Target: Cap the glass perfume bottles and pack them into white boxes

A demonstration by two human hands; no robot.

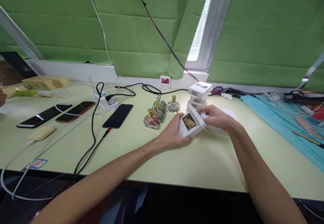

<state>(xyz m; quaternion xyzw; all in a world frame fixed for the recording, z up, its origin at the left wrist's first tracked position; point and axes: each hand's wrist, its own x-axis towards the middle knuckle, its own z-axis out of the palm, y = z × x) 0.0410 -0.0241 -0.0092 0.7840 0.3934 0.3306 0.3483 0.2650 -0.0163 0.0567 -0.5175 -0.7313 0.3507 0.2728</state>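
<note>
My left hand (174, 132) is closed round the lower left side of a small white box (187, 124) with a picture of yellow flowers on its face. The box is tilted, and its flap end stands up on the right. At that end my right hand (215, 116) has its fingers bent against the box's flap; what the fingertips pinch is partly hidden. Left of the box stand several glass perfume bottles (152, 120) with gold caps, and a single perfume bottle (173, 105) is a little apart. Behind my right hand rises a stack of white boxes (199, 90).
A white carton (229, 114) lies behind my right wrist. Phones (118, 116), a power strip (105, 102) and loose cables spread over the left. Blue plastic sheeting (275, 122) covers the right side. A small white box (165, 82) stands at the wall. Another person's hand (2, 97) shows at far left.
</note>
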